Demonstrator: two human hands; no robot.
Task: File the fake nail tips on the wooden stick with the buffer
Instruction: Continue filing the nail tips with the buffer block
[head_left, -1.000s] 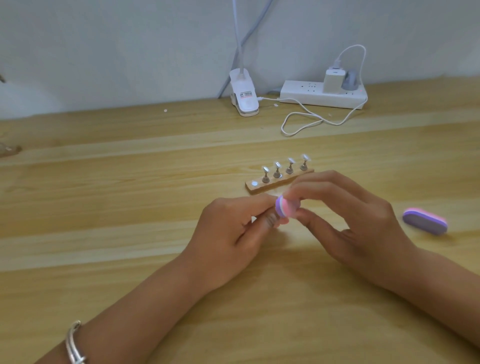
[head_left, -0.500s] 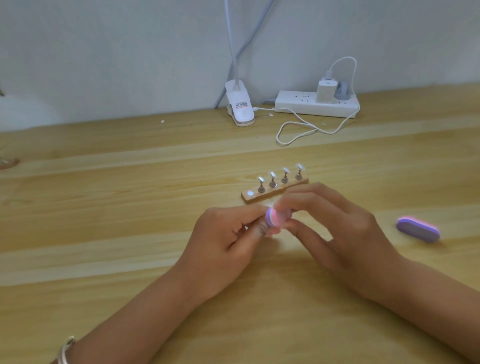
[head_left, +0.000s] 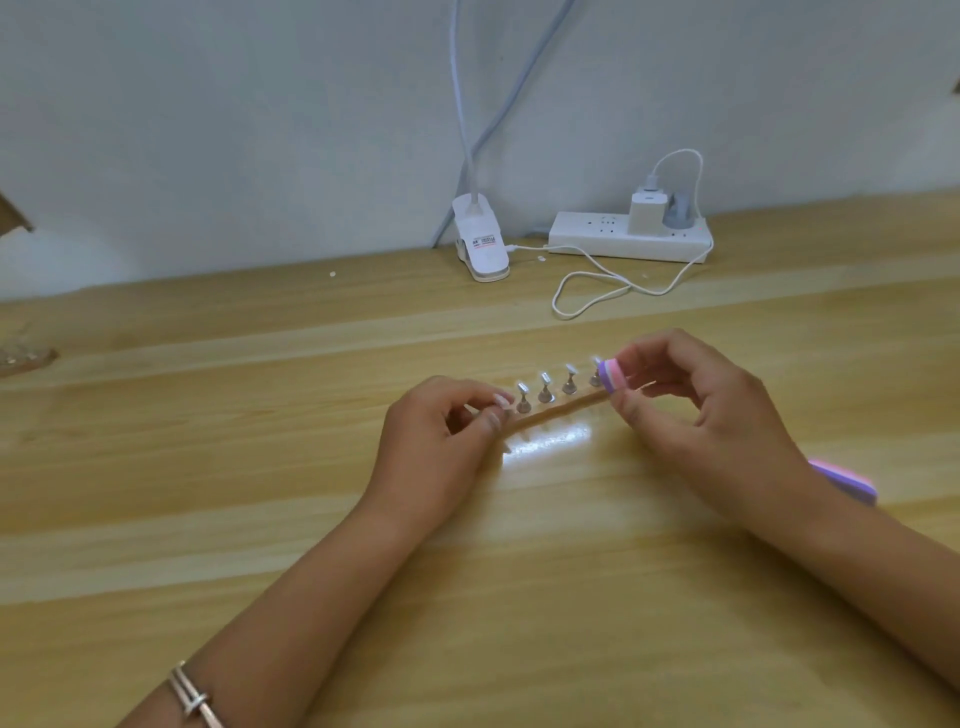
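Observation:
The wooden stick (head_left: 563, 410) lies slantwise at mid-table with several small nail tips (head_left: 544, 387) standing on metal pegs along it. My left hand (head_left: 441, 431) pinches the stick's left end with thumb and fingers; its fingertips hide that end. My right hand (head_left: 696, 410) grips a small pink-and-purple buffer (head_left: 612, 376) and holds it against the rightmost nail tip (head_left: 596, 364) at the stick's right end. A bright patch on the table lies just under the stick.
A second pink-and-purple buffer (head_left: 844, 480) lies on the table to the right, partly behind my right forearm. At the back by the wall are a white lamp clip (head_left: 480, 244), a power strip (head_left: 628, 241) and a looped white cable (head_left: 597, 291). A wooden object (head_left: 26, 358) sits at the left edge.
My hands were close together in front of the stick. My left hand has moved to the stick's left end, and my right hand has carried the buffer to its right end.

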